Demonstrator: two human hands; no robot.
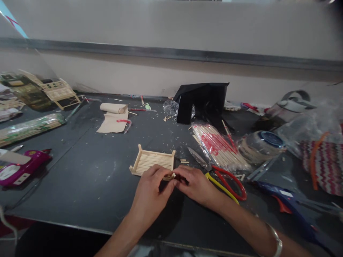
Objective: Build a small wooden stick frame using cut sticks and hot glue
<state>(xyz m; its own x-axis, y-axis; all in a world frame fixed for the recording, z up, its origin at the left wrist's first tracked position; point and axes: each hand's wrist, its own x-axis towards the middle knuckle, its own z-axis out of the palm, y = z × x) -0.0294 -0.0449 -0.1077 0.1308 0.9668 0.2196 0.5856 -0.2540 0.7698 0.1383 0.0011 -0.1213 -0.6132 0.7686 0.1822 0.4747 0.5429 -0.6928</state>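
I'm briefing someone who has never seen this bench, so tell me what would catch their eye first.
First, the two hands meeting at the near middle of the dark table: the left hand and right hand pinch a small stick piece at the front edge of a little wooden stick tray. Just right of them lie red and yellow scissors and a packet of red-printed sticks.

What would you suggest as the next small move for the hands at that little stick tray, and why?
Probably press the small stick down onto the tray: the left hand and right hand pinch it together right at the tray's near edge, and it seems not yet seated there.
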